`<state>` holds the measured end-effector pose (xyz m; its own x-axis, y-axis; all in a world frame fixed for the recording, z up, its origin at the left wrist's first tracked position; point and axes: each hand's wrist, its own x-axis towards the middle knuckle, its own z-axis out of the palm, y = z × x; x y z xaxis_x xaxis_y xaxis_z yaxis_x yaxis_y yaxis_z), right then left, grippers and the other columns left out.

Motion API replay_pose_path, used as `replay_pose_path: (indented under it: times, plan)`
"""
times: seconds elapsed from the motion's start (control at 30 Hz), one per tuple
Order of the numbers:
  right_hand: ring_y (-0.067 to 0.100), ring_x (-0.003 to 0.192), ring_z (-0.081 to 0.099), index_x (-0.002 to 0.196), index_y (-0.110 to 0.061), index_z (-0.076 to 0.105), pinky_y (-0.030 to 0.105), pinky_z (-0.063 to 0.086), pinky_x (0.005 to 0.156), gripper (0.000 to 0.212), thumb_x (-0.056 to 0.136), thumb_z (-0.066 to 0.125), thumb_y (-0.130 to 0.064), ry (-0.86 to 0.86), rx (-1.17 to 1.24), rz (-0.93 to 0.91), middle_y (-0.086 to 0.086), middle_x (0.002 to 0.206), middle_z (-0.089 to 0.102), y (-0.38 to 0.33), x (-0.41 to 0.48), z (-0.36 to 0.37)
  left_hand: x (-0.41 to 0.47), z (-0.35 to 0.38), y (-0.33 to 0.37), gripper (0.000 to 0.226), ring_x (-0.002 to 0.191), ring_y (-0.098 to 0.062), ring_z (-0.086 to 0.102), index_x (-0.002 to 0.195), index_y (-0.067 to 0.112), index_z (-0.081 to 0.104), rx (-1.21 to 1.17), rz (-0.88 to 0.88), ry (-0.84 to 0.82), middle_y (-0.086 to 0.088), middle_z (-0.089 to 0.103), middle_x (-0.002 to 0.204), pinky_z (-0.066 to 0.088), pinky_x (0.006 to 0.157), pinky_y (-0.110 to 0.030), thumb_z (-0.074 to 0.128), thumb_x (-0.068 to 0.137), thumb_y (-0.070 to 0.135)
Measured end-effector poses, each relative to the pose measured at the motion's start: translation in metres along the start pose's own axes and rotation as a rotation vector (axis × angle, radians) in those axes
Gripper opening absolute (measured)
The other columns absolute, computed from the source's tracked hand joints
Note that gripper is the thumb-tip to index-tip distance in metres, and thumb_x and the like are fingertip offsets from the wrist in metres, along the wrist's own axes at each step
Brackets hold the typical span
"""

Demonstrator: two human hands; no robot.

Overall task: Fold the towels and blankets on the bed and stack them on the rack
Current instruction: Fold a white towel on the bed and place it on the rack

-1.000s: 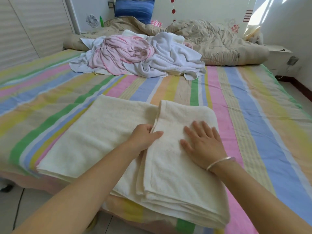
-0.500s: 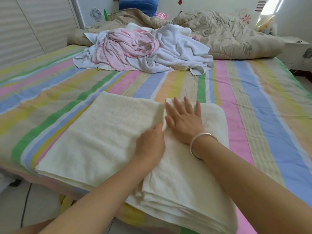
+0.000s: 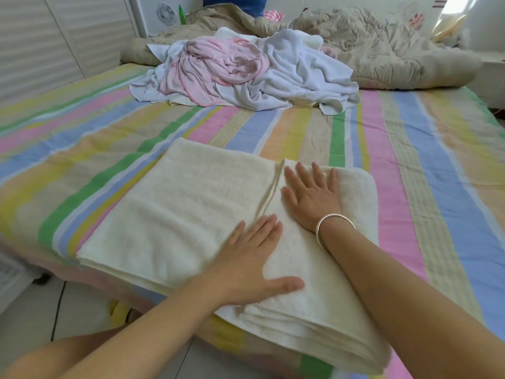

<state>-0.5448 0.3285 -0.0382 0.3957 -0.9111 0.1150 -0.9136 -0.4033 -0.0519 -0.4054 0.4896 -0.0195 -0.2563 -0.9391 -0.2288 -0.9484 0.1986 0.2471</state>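
A cream towel [image 3: 177, 214] lies partly folded on the striped bed [image 3: 437, 165] near its front edge, with its right part doubled over into a thicker layer. My left hand [image 3: 251, 263] rests flat on that folded layer near the front, fingers spread. Farther back on the same layer, next to the fold's edge, my right hand [image 3: 311, 198] presses flat; it wears a silver bracelet. Neither hand grips the cloth. A heap of unfolded white towels [image 3: 295, 75] and a pink one [image 3: 216, 64] lies in the middle of the bed, farther away.
A rumpled beige quilt [image 3: 382, 56] runs along the head of the bed, with a blue pillow [image 3: 232, 1] behind it. White slatted doors [image 3: 41, 45] stand at the left. Tiled floor [image 3: 41, 318] shows below the bed's front edge. No rack is in view.
My left hand has opened from a loose fist and slid toward me, flat on the folded layer. My right hand moved away along the fold edge and stays flat.
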Motion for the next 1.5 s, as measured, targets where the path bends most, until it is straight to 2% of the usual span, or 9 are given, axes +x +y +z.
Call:
replay_pose_path:
  times: [0.27,0.43,0.57,0.67,0.87,0.97,1.2,1.33,1.5]
  plan:
    - [0.026,0.145,-0.025,0.153,-0.032,-0.009,0.056,-0.02,0.112,0.063,0.096,0.004,-0.055,-0.278,-0.034,0.075,-0.004,0.161,-0.016,-0.018,-0.12,-0.044,-0.001,0.01,-0.008,0.129,0.135,-0.001,-0.041,0.15,0.022,-0.027,0.087,0.051,0.0,0.011,-0.041,0.151,-0.015,0.119,-0.043,0.031,0.063,0.098]
    - [0.022,0.147,-0.017,0.153,-0.034,-0.009,0.054,-0.015,0.115,0.075,0.081,-0.016,-0.054,-0.134,-0.059,0.047,-0.006,0.162,-0.01,-0.016,-0.151,-0.022,0.0,0.009,-0.002,0.125,0.141,0.0,-0.029,0.155,0.023,-0.012,0.024,0.042,0.062,0.012,-0.028,0.158,-0.012,0.12,-0.041,0.029,0.062,0.096]
    - [0.021,0.148,-0.014,0.153,-0.034,-0.005,0.053,-0.014,0.116,0.075,0.082,-0.012,-0.056,-0.143,-0.049,0.039,-0.007,0.162,-0.006,-0.011,-0.144,-0.023,-0.019,0.006,0.003,0.06,0.132,0.001,0.042,0.126,0.03,0.062,-0.606,-0.097,0.428,0.018,0.052,0.138,0.032,0.114,-0.028,0.053,0.082,0.069]
    - [0.021,0.148,-0.013,0.154,-0.033,-0.003,0.051,-0.013,0.117,0.063,0.094,0.002,-0.055,-0.149,-0.009,0.05,-0.005,0.162,-0.005,-0.016,-0.143,-0.033,-0.043,0.014,-0.008,0.017,0.103,0.001,0.061,0.101,0.029,0.073,-0.812,-0.304,0.786,0.021,0.068,0.103,0.05,0.093,-0.023,0.058,0.095,0.036]
    - [0.014,0.148,-0.01,0.153,-0.036,0.006,0.043,-0.009,0.119,0.082,0.078,-0.012,-0.064,-0.052,0.152,-0.16,-0.008,0.162,0.002,-0.067,-0.139,-0.045,-0.085,0.056,-0.061,0.054,0.123,-0.022,0.05,0.129,0.021,0.05,-1.065,-0.843,1.242,0.001,0.049,0.131,0.045,0.103,-0.046,0.064,0.078,0.032]
    - [0.018,0.148,-0.014,0.153,-0.035,0.005,0.047,-0.011,0.119,0.074,0.086,-0.003,-0.065,-0.037,0.103,-0.163,-0.006,0.162,-0.001,-0.086,-0.125,-0.04,-0.09,0.057,-0.085,0.057,0.109,-0.023,0.062,0.126,0.013,0.051,-1.386,-0.929,1.325,-0.005,0.061,0.119,0.051,0.092,-0.037,0.073,0.075,0.024]
    - [0.023,0.147,-0.017,0.154,-0.031,-0.006,0.053,-0.014,0.116,0.073,0.092,0.007,-0.067,-0.187,-0.034,-0.084,-0.001,0.161,-0.013,-0.096,-0.101,-0.008,-0.096,0.038,-0.122,0.022,0.094,-0.027,0.064,0.102,0.011,0.059,-1.714,-1.065,1.269,-0.009,0.065,0.108,0.055,0.083,-0.039,0.072,0.084,0.013]
    - [0.022,0.147,-0.017,0.154,-0.032,-0.004,0.051,-0.015,0.116,0.076,0.088,0.001,-0.069,-0.15,-0.016,-0.086,-0.002,0.162,-0.012,-0.096,-0.101,-0.003,-0.09,0.027,-0.136,0.037,0.09,-0.02,0.065,0.122,0.014,0.06,-1.956,-0.931,1.207,-0.005,0.066,0.117,0.052,0.062,-0.031,0.071,0.087,0.02]
    - [0.022,0.146,-0.021,0.154,-0.031,-0.005,0.052,-0.017,0.115,0.081,0.082,-0.008,-0.069,-0.17,-0.048,-0.078,-0.001,0.161,-0.016,-0.098,-0.101,0.0,-0.071,0.006,-0.134,0.036,0.092,-0.022,0.069,0.103,0.015,0.069,-1.914,-0.896,1.122,0.0,0.072,0.098,0.057,0.083,-0.04,0.081,0.075,0.033]
